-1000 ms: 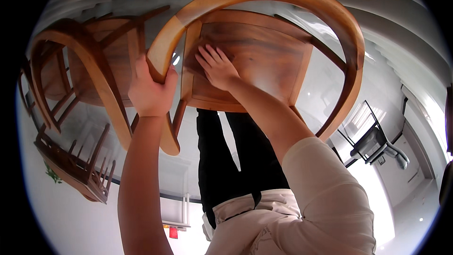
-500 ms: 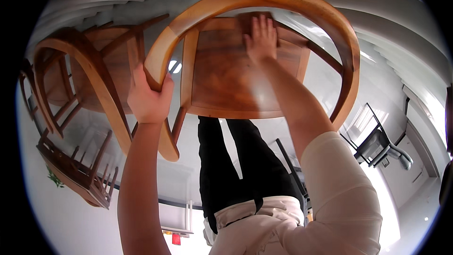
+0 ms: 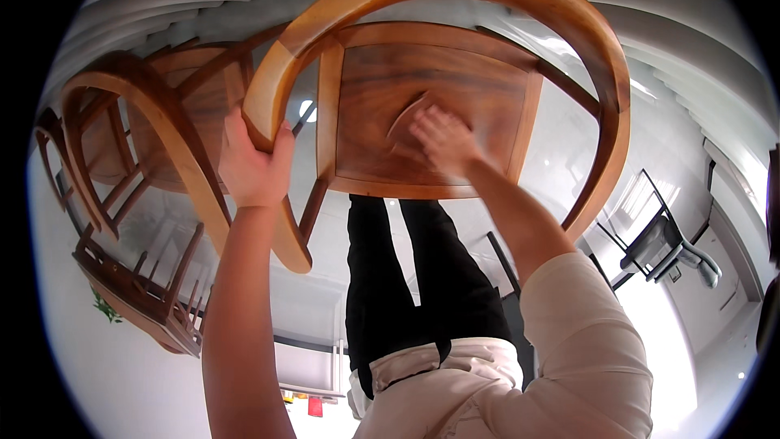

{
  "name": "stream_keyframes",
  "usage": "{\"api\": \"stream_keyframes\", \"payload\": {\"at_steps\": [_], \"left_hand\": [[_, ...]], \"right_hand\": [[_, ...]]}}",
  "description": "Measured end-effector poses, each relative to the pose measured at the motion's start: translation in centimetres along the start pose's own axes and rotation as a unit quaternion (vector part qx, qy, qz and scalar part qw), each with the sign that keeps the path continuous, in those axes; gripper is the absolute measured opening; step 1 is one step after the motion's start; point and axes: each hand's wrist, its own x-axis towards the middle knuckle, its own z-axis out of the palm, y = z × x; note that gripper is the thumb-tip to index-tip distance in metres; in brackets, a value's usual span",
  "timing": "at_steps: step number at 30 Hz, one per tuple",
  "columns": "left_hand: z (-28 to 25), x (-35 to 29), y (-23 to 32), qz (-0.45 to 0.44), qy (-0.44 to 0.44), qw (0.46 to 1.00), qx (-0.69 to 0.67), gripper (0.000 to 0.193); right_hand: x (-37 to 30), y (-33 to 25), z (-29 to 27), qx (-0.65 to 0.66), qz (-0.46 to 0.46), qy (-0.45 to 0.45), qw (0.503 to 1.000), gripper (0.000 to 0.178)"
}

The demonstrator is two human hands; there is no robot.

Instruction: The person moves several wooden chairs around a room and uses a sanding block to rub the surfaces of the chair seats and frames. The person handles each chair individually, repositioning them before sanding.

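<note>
Fingers (image 3: 231,136) of the left hand (image 3: 254,172) wrap firmly round the curved armrest (image 3: 264,106) of a wooden armchair, while the right hand (image 3: 447,145), blurred, lies palm down and fairly flat on a brown cloth (image 3: 404,120); I can't tell whether it pinches the cloth. That cloth sits near the middle of the seat (image 3: 374,73), right of the left hand, leaving the far edge and left side bare. As to progress, the cloth is on the panel, but nothing on the grain shows me which parts it has covered or which remain; the rail above has no cloth on it. Beyond, black trousers (image 3: 422,276) stand close to the seat, another wooden chair (image 3: 166,122) is on the left, a grey chair (image 3: 654,244) farther off right, and pale curtains (image 3: 674,20) hang behind.
</note>
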Motion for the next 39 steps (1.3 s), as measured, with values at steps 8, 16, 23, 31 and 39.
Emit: {"api": "stream_keyframes", "payload": {"at_steps": [8, 16, 23, 31, 39], "left_hand": [[-0.5, 0.0, -0.1, -0.030, -0.021, 0.999, 0.006, 0.054], [-0.8, 0.3, -0.5, -0.017, -0.019, 1.000, 0.006, 0.055], [-1.1, 0.7, -1.6, -0.023, -0.018, 1.000, -0.006, 0.054], [-1.3, 0.8, -1.8, -0.021, -0.016, 0.999, -0.018, 0.053], [-1.1, 0.5, -1.7, -0.005, -0.017, 1.000, -0.018, 0.055]], "right_hand": [[6.1, 10.3, -4.4, 0.016, 0.431, 0.255, 0.866, 0.071], [11.8, -3.8, -4.1, 0.000, 0.080, 0.145, 0.986, 0.060], [-1.6, -4.6, 1.6, -0.007, 0.004, 0.034, 0.999, 0.058], [6.8, 6.9, -5.6, -0.044, 0.192, 0.234, 0.952, 0.063], [12.3, 0.5, -4.3, -0.014, 0.207, 0.251, 0.946, 0.065]]}}
